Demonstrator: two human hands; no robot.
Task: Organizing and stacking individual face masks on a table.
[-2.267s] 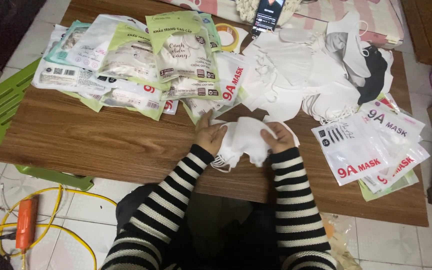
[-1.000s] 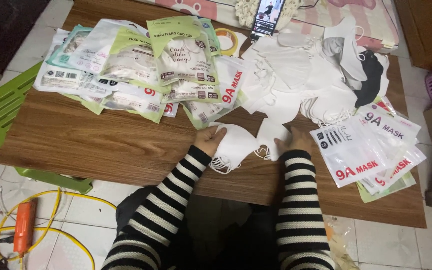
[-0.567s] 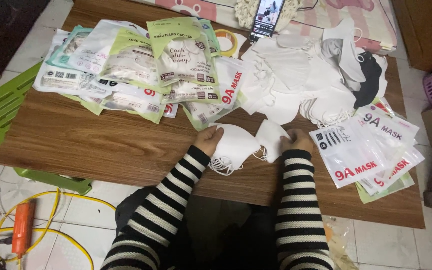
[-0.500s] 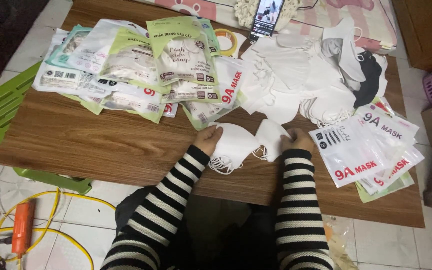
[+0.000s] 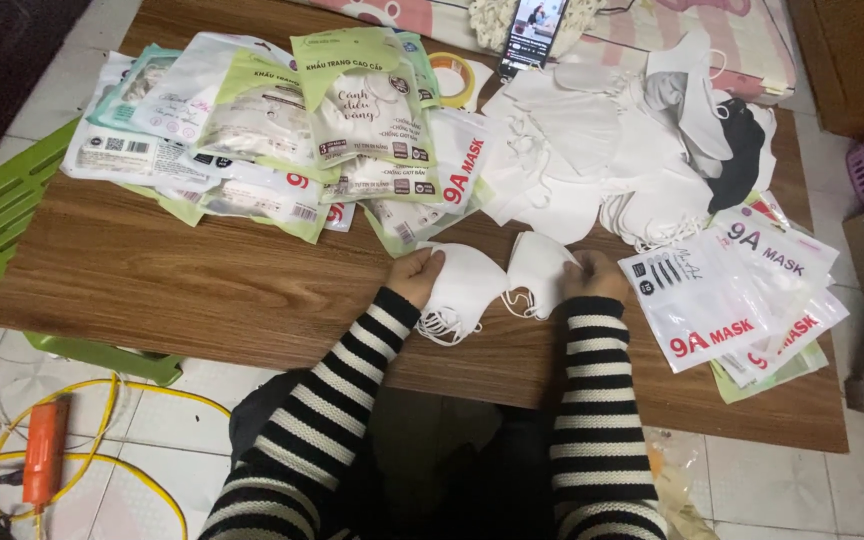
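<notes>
On the wooden worktop (image 5: 152, 290), your left hand (image 5: 416, 277) is gripping a white mask stack (image 5: 462, 290) at its left edge; your right hand (image 5: 592, 276) is pinching a second white mask (image 5: 537, 272) just beside it. Loose white masks (image 5: 592, 150) are lying beyond, printed pouches (image 5: 732, 300) to the right.

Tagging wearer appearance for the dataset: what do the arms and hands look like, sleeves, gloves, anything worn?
Both arms wear long knit sleeves with black and white horizontal stripes, ending at the wrists. The left hand and right hand are bare: no gloves. No rings, watch or markings can be made out at this size.
</notes>
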